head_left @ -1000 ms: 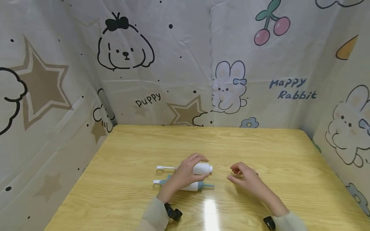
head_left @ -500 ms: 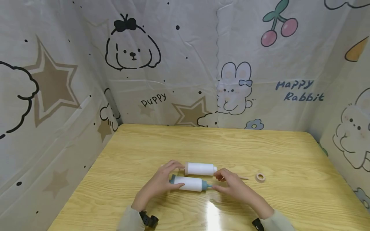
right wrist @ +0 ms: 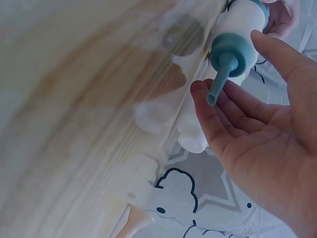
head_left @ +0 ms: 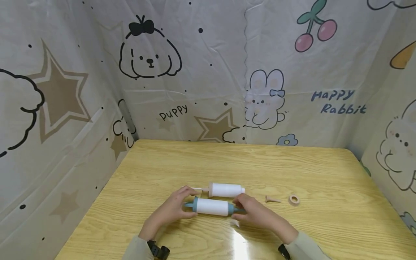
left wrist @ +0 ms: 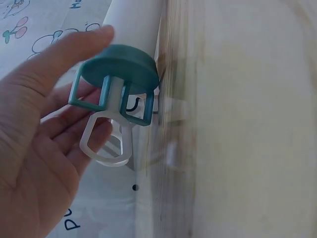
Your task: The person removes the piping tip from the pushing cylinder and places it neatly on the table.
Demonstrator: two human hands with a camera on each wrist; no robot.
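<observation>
A white-barrelled icing syringe [head_left: 212,207] with teal ends lies across the table's near middle. My left hand [head_left: 169,209] is spread around its plunger end. In the left wrist view, the thumb lies beside the teal cap [left wrist: 121,67], with the other fingers behind the white ring handle [left wrist: 86,131]. At the opposite end, my right hand [head_left: 255,211] surrounds the slim teal nozzle [right wrist: 220,82], thumb held apart from it. Whether either hand touches the syringe is unclear. Just behind lies a second white syringe [head_left: 226,190] with a pinkish end cap.
To the right lie a small pinkish nozzle piece [head_left: 272,199] and a pinkish ring [head_left: 294,199]. The wood-grain table [head_left: 162,162] is walled at the back and sides by a printed cloth [head_left: 208,54].
My left hand has moved left, from over the syringes to the plunger end. The right hand has moved left to the teal nozzle, leaving the pinkish nozzle piece and ring in sight.
</observation>
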